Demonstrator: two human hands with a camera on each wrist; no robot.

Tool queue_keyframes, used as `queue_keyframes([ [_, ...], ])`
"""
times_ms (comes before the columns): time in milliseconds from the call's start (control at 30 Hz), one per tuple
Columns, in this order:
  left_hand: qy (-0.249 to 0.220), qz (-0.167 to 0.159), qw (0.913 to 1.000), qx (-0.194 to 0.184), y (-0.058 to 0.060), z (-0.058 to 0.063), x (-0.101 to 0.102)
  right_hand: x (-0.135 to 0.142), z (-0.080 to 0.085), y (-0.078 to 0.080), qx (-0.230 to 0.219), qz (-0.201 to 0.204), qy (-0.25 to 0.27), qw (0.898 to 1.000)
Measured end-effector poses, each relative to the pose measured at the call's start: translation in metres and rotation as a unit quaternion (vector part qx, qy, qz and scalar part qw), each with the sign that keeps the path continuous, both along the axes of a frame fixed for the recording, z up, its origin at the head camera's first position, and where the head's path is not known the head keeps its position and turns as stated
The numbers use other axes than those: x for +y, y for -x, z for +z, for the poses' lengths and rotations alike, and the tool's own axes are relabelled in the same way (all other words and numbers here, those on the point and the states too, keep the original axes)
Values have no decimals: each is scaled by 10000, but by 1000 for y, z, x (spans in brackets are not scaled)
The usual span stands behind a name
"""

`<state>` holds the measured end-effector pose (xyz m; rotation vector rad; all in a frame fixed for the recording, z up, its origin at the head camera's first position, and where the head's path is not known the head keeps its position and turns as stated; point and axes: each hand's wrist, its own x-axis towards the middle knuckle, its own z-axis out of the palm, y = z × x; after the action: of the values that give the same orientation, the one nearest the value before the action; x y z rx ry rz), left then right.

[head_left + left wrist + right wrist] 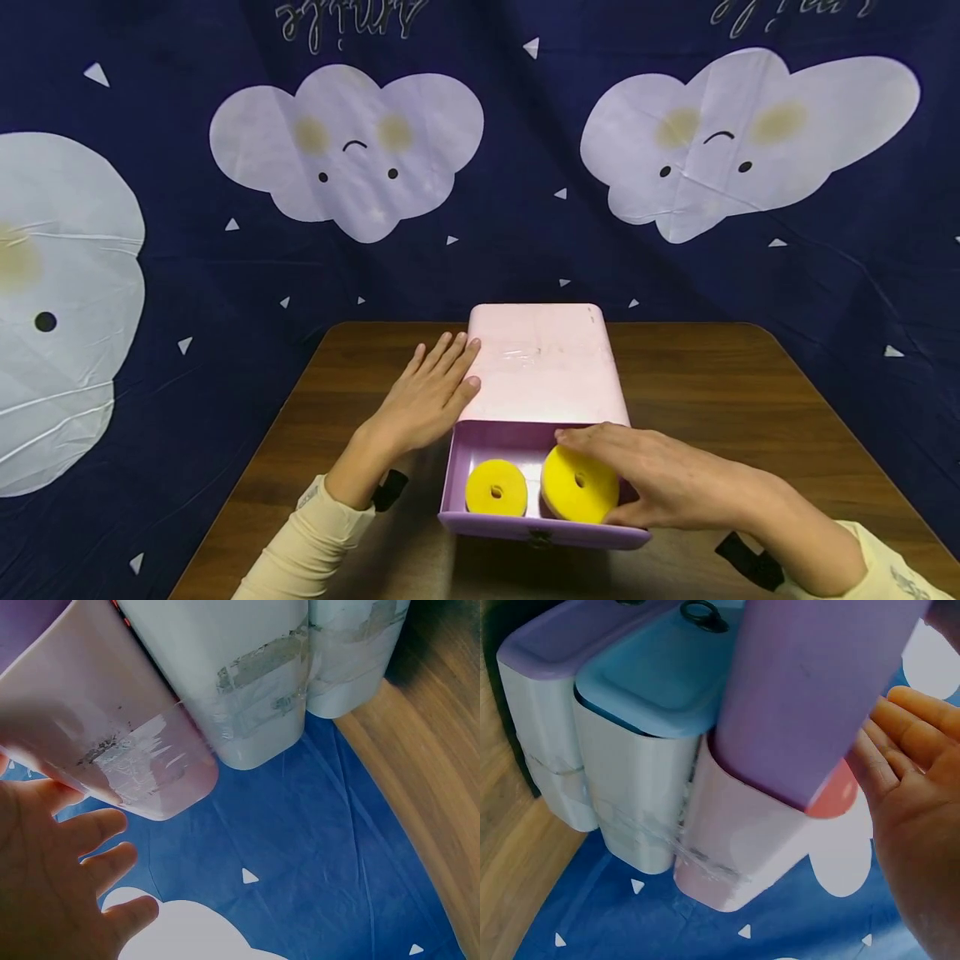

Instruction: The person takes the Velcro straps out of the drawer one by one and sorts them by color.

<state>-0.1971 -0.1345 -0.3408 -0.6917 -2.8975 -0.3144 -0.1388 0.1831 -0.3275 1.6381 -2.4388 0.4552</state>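
Note:
A pink drawer unit [543, 358] stands on the table, its purple drawer [459, 475] pulled out toward me. Inside lie two thick yellow discs with small centre holes: a smaller one [496, 487] on the left and a larger one [579, 483] on the right. My right hand [667, 475] grips the larger disc, fingers over its far edge and thumb at its near right side. With fingers straight, my left hand [427, 392] rests against the unit's left side. In the right wrist view the drawer [810, 697] hides the discs from the right hand [922, 772].
Under the pink tier, the wrist views show more tiers, one with a blue drawer front [660, 682] and one with a purple front [555, 641]. A brown wooden table [697, 375] carries the unit. Behind it hangs a dark blue cloth [525, 233] with clouds.

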Motion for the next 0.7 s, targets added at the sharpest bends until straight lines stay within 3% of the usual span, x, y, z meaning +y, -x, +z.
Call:
queue_keyframes([
  [267,-23,-20,10000,-1,-1,0,-1,4,18,-8,-87,-228,43,9997],
  [700,-29,-56,10000,69,-1,0,-1,29,48,-6,941,-237,887,9913],
])
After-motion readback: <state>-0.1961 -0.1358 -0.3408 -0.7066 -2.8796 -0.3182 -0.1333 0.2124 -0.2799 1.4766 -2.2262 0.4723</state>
